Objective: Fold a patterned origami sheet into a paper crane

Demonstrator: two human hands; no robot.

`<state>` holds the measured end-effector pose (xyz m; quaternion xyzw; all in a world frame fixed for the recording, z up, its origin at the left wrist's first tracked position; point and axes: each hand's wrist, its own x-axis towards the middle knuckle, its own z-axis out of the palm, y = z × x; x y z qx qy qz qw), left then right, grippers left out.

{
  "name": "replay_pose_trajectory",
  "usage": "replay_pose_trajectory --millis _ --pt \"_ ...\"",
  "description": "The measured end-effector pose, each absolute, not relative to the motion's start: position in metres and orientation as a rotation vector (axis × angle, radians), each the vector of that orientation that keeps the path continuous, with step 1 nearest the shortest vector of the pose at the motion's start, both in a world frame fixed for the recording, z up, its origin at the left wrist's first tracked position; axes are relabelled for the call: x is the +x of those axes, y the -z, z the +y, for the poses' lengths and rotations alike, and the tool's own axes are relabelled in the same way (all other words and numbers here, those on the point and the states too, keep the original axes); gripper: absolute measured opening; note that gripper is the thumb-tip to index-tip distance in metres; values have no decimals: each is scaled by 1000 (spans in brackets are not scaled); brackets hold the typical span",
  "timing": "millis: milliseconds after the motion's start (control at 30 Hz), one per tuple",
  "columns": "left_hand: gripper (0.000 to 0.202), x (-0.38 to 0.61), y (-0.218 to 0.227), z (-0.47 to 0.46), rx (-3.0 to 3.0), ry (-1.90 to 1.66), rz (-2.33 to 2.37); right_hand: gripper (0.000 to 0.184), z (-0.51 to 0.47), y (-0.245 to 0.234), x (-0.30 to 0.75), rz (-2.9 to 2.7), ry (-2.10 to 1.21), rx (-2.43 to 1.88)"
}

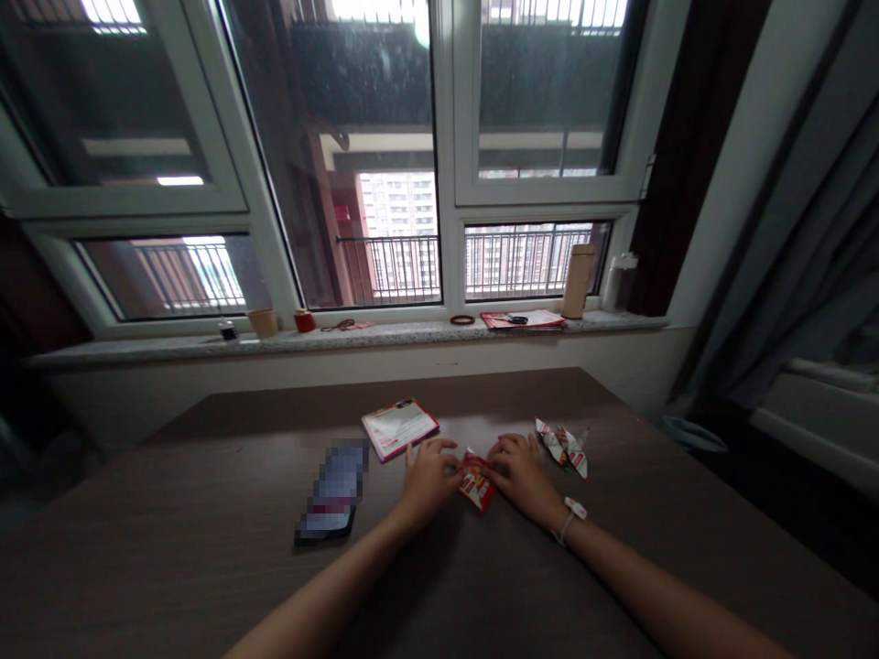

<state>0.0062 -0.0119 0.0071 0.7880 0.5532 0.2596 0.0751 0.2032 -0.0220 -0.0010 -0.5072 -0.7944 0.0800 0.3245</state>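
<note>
Between my hands, on the brown table, is a small folded piece of red printed paper with yellow and white marks. The fingers of my left hand are bent and pinch its left edge. From the other side my right hand grips its upper right edge with thumb and fingers. A bracelet with a white piece circles my right wrist. Just right of that hand lies a folded paper figure, white with red print. A stack of printed sheets with red edges rests beyond my left hand.
A phone, its screen blurred, lies left of my left arm. On the windowsill stand a tan bottle, a white bottle, a paper cup and a red spool-like item. More red-edged papers lie there.
</note>
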Motion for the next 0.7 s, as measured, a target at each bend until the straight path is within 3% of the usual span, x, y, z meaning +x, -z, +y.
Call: replay_pose_trajectory --millis 700 --pt "13 18 -20 -23 2300 -583 1849 13 -25 -4 190 -2049 -278 -1494"
